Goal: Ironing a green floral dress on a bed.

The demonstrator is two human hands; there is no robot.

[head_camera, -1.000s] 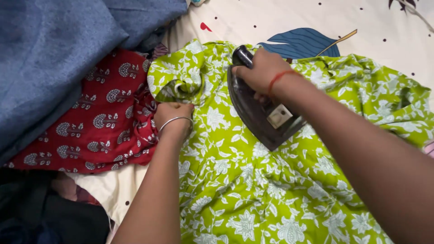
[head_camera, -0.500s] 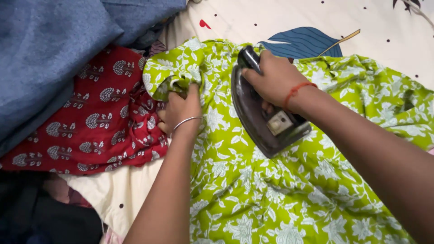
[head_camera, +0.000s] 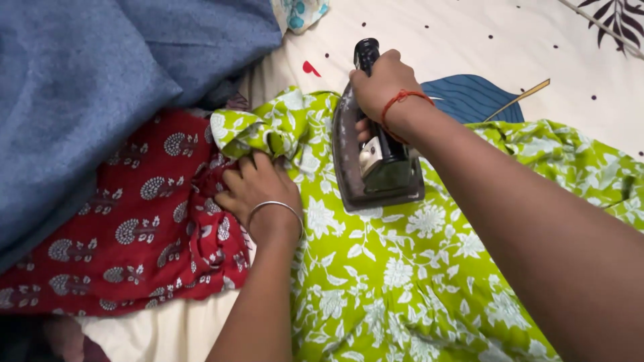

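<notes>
A lime green garment with a white flower print (head_camera: pixel 402 275) lies spread on a cream bedsheet. My right hand (head_camera: pixel 379 84), with a red thread at the wrist, grips the black handle of a dark old iron (head_camera: pixel 372 167) that rests flat on the garment near its top edge. My left hand (head_camera: pixel 251 184), wearing a thin silver bangle, presses down on the garment's bunched upper left corner (head_camera: pixel 268 127), fingers curled into the fabric.
A red cloth with white round motifs (head_camera: pixel 134 221) lies left of the green garment, under a big blue fabric (head_camera: pixel 87 87). The cream sheet (head_camera: pixel 469 40) carries a blue leaf print and dots. A small white and teal cloth (head_camera: pixel 298 10) peeks in at the top.
The iron slid up and turned toward the garment's top edge. My left hand moved down a little and now holds the bunched corner from below. The view shifted downward.
</notes>
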